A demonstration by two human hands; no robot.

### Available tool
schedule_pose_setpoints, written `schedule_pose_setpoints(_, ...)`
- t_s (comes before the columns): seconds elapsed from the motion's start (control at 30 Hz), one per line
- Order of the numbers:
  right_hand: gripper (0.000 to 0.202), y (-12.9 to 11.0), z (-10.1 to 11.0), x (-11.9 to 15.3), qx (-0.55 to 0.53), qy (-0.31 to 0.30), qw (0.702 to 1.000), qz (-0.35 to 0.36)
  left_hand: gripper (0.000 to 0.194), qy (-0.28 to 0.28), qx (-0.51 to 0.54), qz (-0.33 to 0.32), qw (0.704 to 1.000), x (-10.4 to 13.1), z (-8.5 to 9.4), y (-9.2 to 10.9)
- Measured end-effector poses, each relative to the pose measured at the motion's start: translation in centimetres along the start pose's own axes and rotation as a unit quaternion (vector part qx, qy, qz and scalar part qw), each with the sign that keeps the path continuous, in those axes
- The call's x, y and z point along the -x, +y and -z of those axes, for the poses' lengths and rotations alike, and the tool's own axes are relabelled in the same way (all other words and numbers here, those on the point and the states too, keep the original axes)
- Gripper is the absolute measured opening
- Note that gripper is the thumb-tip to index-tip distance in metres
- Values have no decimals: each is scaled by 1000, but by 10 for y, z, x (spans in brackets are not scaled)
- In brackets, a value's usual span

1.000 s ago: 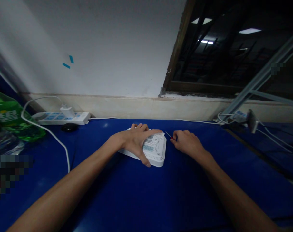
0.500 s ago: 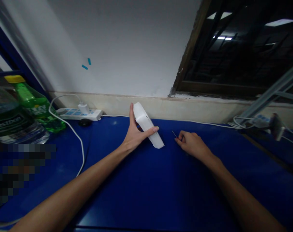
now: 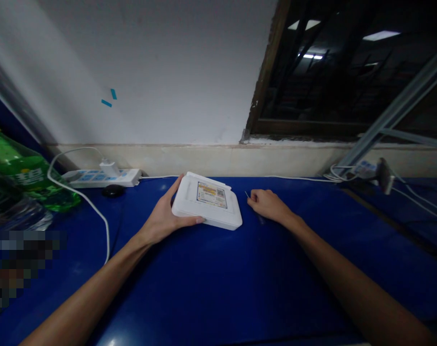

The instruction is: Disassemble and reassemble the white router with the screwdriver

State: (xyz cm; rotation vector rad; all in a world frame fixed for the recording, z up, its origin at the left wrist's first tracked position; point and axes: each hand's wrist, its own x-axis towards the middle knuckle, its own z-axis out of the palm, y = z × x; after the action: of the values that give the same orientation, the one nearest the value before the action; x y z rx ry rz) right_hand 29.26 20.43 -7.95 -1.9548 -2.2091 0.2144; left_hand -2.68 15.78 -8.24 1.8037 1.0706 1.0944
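White device (image 3: 204, 212): had been flipped, sticker (image 3: 212, 195) up, likely leaving its underside unreachable; sat on or just above the surface (image 3: 211, 283). Left hand (image 3: 163, 215) clasped its left end; right hand (image 3: 268, 204), just beside, gripped a thin tool (image 3: 246, 194).

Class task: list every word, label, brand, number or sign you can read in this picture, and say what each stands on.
No text can be quoted with certainty.
White box: printed label with a square code; the print is too small to read.
Green bottle: white characters, too blurred to quote.
Dark-labelled bottle at the left edge: pale lettering, cut off and unreadable.
Power strip: blue patches, no readable marks.
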Motion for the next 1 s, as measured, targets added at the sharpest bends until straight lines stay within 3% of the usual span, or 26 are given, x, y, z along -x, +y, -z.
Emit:
schedule_pose_setpoints(0.17,23,4,-8,2,3,19,1000,-19,114,12,26,21,999,2,-10,0)
schedule_pose_setpoints(0.33,22,5,-10,8,11,24,1000,-10,106,45,-24,20,998,5,-21,-13)
schedule_pose_setpoints(0.57,21,-2,-7,13,51,33,998,-33,74,76,-242,-49,966,9,-35,-9)
schedule_pose_setpoints(0.8,21,-5,-1,14,86,29,995,-50,80,78,-346,-53,934,14,-40,-5)
schedule_pose_setpoints(1.0,29,-1,0,13,93,27,994,-40,83,52,-354,-36,933,16,-38,-6)
